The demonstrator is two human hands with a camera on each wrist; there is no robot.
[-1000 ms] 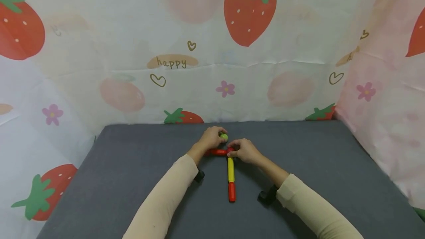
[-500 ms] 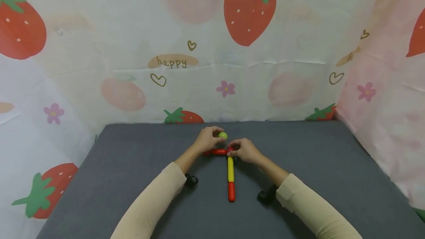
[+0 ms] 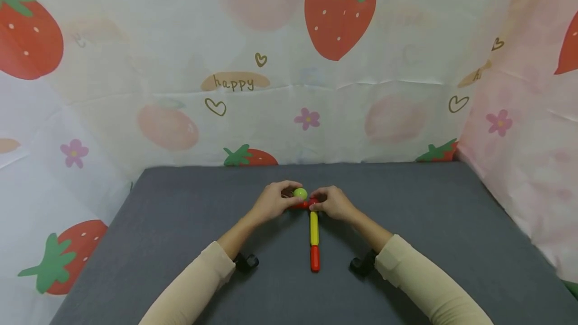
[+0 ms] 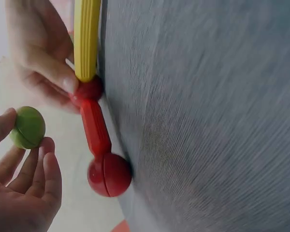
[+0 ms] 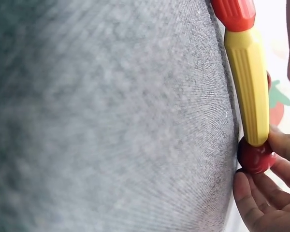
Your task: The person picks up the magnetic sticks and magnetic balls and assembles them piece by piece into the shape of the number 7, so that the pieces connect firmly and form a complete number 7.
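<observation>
My left hand (image 3: 272, 201) pinches a green ball (image 4: 30, 127) between thumb and fingertips, raised over the far middle of the table. Close to its right, my right hand (image 3: 335, 203) grips a dark red ball (image 5: 255, 155) with thumb and fingers. From that ball a yellow ribbed stick (image 3: 314, 228) runs toward the near side, ending in a red stick (image 3: 314, 258). A short red stick (image 4: 95, 126) joins the gripped ball to another red ball (image 4: 109, 175), which the left hand hides in the head view.
The grey cloth-covered table (image 3: 180, 224) spreads around the pieces. Behind it hangs a strawberry-print curtain (image 3: 388, 64). Black wrist cameras stick out below each forearm, the left one (image 3: 247, 262) and the right one (image 3: 362, 266) low over the cloth.
My left hand, with the green ball, has moved left and toward me, now covering more of the short red stick. The right hand stays on the red ball.
</observation>
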